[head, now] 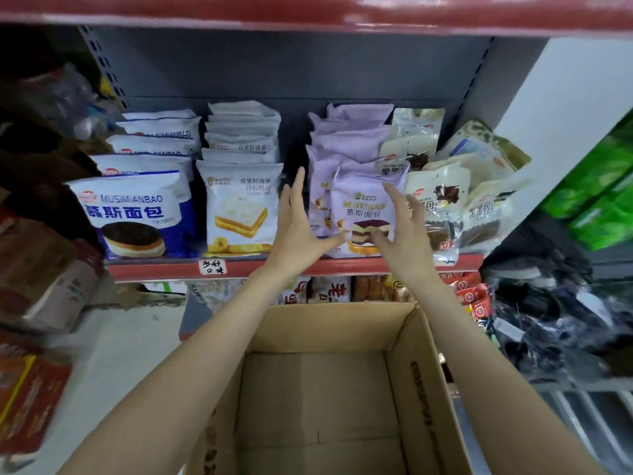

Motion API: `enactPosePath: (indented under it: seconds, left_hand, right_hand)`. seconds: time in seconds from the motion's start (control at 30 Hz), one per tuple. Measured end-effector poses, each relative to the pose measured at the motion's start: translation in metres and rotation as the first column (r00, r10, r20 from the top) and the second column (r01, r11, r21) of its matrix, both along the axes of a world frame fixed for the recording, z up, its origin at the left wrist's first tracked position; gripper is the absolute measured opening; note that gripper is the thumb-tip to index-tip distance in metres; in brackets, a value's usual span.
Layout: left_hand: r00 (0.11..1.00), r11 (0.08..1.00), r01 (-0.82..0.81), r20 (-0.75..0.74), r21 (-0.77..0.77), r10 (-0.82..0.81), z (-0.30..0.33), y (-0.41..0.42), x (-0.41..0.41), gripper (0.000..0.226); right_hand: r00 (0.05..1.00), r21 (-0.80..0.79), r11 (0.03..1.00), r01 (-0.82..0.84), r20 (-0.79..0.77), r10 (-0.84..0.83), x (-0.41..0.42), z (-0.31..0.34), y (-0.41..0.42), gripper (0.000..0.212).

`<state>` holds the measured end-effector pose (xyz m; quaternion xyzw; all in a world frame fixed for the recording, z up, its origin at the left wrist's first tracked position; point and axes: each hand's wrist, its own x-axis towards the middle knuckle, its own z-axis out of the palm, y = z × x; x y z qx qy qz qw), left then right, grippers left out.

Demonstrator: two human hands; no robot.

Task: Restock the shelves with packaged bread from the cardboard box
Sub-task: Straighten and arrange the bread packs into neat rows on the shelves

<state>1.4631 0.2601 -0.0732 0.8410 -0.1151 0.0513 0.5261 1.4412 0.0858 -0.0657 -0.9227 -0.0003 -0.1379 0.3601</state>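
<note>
The brown cardboard box [318, 406] sits near, below the shelf, and its visible floor is bare, so by the look of it the restocking is close to done. The front pale purple packet of mousse bread [366, 207] stands at the near edge of the red-fronted metal shelf [164, 270], heading a purple row that runs to the far back panel. The left hand [298, 231] is spread, fingers straight, its thumb tip touching the packet's lower left corner; the right hand [400, 231] is also spread with loosely bent fingers against the packet's right side, gripping nothing. What seems left is squaring this packet.

To the left stand a row of white-and-yellow sandwich bread packets [239, 207] and a row of blue-and-white round bread packets [137, 214]; to the right, clear packets of dark bread [442, 200] lean loosely. A handwritten white label [212, 267] is stuck on the shelf edge. Green packs [596, 197] fill the far right, and red cartons [30, 402] sit at the near left.
</note>
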Motion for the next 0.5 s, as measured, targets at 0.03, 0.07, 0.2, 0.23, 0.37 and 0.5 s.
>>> enactPosePath:
  seconds: [0.03,0.07,0.2,0.23,0.37,0.5]
  left_hand:
    - [0.999,1.000,-0.016,-0.027,0.017,0.017,-0.006,-0.005,0.010,0.117]
    - [0.998,0.999,-0.025,-0.055,0.033,0.027,-0.012,-0.010,0.018,0.120]
    - [0.999,0.998,0.017,-0.046,-0.060,-0.020,-0.029,-0.024,0.032,0.124]
    - [1.000,0.996,0.010,-0.027,-0.094,-0.012,-0.033,-0.026,0.033,0.124]
    - [0.994,0.991,-0.102,0.037,-0.086,0.105,-0.036,-0.028,0.039,0.127]
    - [0.961,0.963,-0.237,0.175,0.125,0.214,-0.029,-0.029,0.042,0.128]
  right_hand:
    - [1.000,-0.024,1.000,-0.010,0.001,0.010,0.007,-0.004,-0.002,0.067]
    - [1.000,-0.051,0.999,-0.017,0.007,0.018,0.014,-0.007,-0.003,0.068]
    - [0.993,-0.126,0.989,-0.080,0.082,0.091,0.031,-0.010,-0.008,0.065]
    - [0.987,-0.157,0.982,-0.109,0.102,0.126,0.032,-0.011,-0.008,0.065]
    - [0.969,-0.224,0.952,-0.208,0.086,0.232,0.040,-0.006,-0.005,0.059]
    - [0.938,-0.219,0.946,-0.239,0.201,0.283,0.051,0.017,-0.020,0.044]
